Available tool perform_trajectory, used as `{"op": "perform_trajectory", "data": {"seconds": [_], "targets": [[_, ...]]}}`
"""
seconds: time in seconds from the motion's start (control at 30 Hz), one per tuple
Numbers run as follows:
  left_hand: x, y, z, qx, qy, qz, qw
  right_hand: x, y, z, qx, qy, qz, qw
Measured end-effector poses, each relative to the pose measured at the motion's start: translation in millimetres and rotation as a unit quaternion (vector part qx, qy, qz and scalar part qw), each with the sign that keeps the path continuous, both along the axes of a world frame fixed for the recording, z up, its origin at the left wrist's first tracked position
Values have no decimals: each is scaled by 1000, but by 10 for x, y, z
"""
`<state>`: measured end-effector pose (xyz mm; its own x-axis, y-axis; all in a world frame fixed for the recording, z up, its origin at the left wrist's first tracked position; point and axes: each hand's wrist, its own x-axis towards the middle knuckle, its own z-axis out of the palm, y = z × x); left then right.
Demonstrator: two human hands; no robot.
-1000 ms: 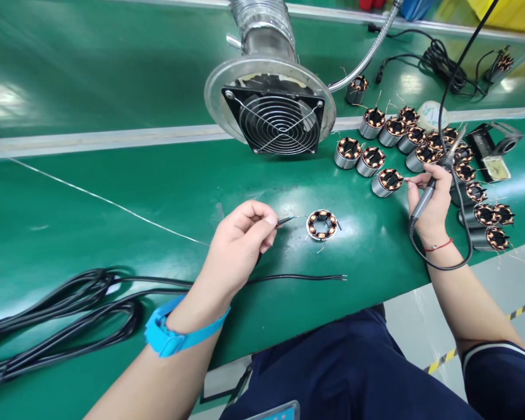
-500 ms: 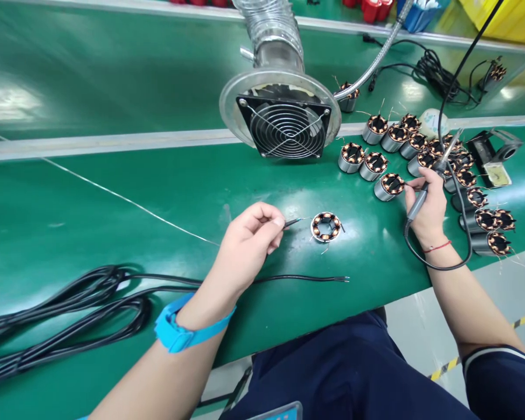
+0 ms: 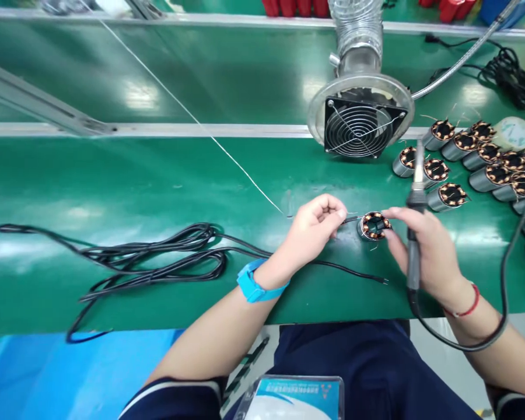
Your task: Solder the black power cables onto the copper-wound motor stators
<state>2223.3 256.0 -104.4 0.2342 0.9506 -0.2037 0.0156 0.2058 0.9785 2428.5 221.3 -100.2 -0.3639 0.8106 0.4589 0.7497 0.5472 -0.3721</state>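
My left hand pinches the stripped end of a black cable just left of a motor stator with copper windings. Wire ends reach the stator's left rim; whether they touch a lead I cannot tell. My right hand keeps a soldering iron tucked in its grip, tip pointing up and away. Its thumb and index finger sit at the stator's right side, apparently touching it. From the upper left, a thin pale wire slants down towards my left hand.
Several more stators stand at the right. A round fume extractor fan hangs behind the work spot. Coiled black cable lies to the left. The iron's cord loops over my right forearm. Red parts stand on the shelf.
My right hand has moved left from the grouped stators to the single stator, still holding the soldering iron. The cable end in my left hand is closer to the stator. The view has shifted left.
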Motion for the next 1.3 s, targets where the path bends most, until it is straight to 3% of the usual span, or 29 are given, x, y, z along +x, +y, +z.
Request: {"op": "perform_trajectory", "data": {"seconds": [0.17,0.3,0.5,0.6,0.8,1.0,1.3], "targets": [[14,-26,6,20,-3,-10,1000,-343,84,-42,-37,76,13,996],[14,-54,-12,44,1,-25,999,-381,90,-81,-57,147,15,987],[-27,-71,-3,139,70,-47,987,-383,84,-170,-73,229,24,970],[-29,-66,-2,156,86,-44,983,-395,90,-192,-66,226,26,972],[2,-53,-37,86,69,-27,993,-296,8,-180,-38,153,7,988],[42,-149,-45,199,161,-72,964,-126,-160,-178,-38,146,-15,988],[25,-148,-56,228,202,-32,952,-232,30,-168,-73,100,28,992]]}}
